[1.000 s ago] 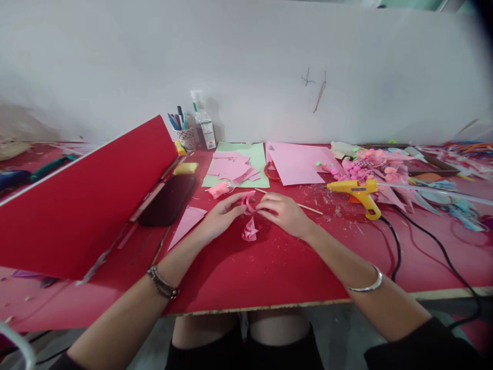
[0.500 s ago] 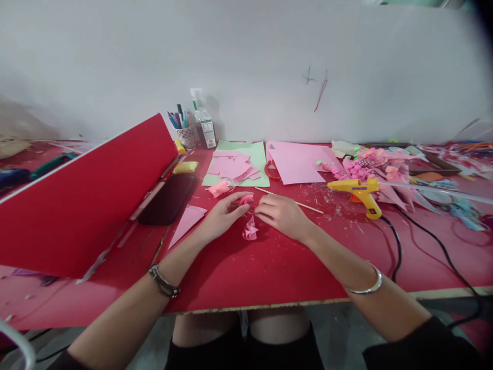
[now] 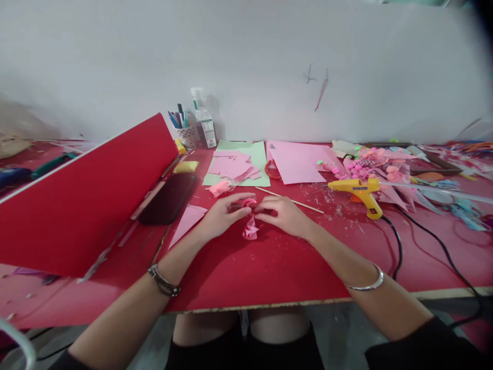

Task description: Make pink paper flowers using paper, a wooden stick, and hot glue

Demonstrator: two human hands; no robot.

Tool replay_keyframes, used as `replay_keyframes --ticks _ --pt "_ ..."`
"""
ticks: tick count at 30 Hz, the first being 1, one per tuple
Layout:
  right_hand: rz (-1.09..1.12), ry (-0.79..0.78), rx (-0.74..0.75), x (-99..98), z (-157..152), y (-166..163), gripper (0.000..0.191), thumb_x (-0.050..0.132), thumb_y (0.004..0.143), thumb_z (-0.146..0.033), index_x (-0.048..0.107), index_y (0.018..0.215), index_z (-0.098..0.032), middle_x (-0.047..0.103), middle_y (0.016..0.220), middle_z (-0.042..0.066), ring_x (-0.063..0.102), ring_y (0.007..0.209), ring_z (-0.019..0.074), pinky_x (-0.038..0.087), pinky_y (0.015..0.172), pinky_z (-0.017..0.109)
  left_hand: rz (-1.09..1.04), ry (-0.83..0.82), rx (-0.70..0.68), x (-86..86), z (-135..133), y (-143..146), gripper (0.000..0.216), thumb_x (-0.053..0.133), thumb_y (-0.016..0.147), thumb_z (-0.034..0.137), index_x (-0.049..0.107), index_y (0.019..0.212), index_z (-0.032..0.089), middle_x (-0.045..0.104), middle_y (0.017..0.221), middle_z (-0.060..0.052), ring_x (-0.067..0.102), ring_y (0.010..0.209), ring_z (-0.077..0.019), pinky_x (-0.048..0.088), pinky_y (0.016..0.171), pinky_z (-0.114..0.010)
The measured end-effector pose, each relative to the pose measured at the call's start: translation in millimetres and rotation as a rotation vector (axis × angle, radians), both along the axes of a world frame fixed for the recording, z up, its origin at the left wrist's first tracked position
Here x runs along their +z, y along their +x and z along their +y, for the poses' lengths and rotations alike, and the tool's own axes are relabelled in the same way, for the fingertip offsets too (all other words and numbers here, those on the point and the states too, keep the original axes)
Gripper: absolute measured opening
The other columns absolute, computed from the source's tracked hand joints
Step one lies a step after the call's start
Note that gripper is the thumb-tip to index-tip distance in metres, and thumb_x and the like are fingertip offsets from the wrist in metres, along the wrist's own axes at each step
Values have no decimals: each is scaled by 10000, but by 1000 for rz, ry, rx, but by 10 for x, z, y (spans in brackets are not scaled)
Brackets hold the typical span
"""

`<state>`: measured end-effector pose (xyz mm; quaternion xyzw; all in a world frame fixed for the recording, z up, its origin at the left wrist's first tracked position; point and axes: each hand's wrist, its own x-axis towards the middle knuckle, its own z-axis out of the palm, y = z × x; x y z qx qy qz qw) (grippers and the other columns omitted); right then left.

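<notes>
Near the middle of the red table I have a pink coil [image 3: 249,203] of thin loops between my hands; its material is too small to make out. My left hand [image 3: 223,217] grips it from the left, thumb in front and fingers curled behind. From the right, my right hand [image 3: 285,216] has its bent fingertips at the coil's edge, with a small gap showing between thumb and fingers. Just below the coil lies a folded pink paper piece [image 3: 250,230] with pointed corners. A pink paper triangle [image 3: 188,225] rests left of my left wrist.
Behind my hands are pink paper pieces [image 3: 231,167] on a green sheet [image 3: 262,154], a pink sheet [image 3: 298,162] and a thin stick [image 3: 290,200]. A yellow glue gun [image 3: 360,192] with a cord lies right. A red board [image 3: 96,195] leans left, beside a dark phone [image 3: 167,200].
The pink coil now shows as open loops facing me. My right fingers have parted a little at its edge. The folded paper piece stays in place.
</notes>
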<state>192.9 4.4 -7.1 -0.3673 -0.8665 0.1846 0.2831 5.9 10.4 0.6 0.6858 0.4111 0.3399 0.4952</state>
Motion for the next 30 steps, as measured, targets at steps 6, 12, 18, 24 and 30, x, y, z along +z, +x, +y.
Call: replay_keyframes --ticks 6,12,18,24,30 --pt "19 -16 26 -11 18 21 196 465 822 -290 635 852 -198 609 792 16 547 730 115 407 670 249 3 7 -17 -27 12 -12 300 557 735 233 555 1033 205 602 1051 -33 555 944 -174 431 830 -321" --pt "-22 48 13 -12 16 30 220 439 837 -274 639 852 -184 600 773 22 533 720 116 401 662 246 79 75 -16 -4 6 -22 319 548 745 269 557 1049 175 572 1110 -58 533 982 -195 404 868 -329" --pt "-22 104 -74 -4 20 57 204 441 829 -251 632 850 -184 611 805 28 535 752 125 399 672 244 116 112 1 12 -1 -30 299 519 765 291 545 1032 159 584 1073 -58 540 961 -185 417 849 -319" --pt "-77 190 -131 10 1 42 227 441 820 -288 616 926 -189 586 867 46 529 805 142 401 696 253 120 148 9 -7 2 -8 257 522 762 278 553 980 146 597 1019 -56 553 925 -176 429 830 -310" --pt "-119 223 -89 12 -32 -29 213 442 827 -296 613 913 -200 551 824 37 506 763 133 396 674 249 101 178 -36 -100 42 17 235 536 748 235 542 968 153 595 1000 -58 547 933 -167 432 835 -316"
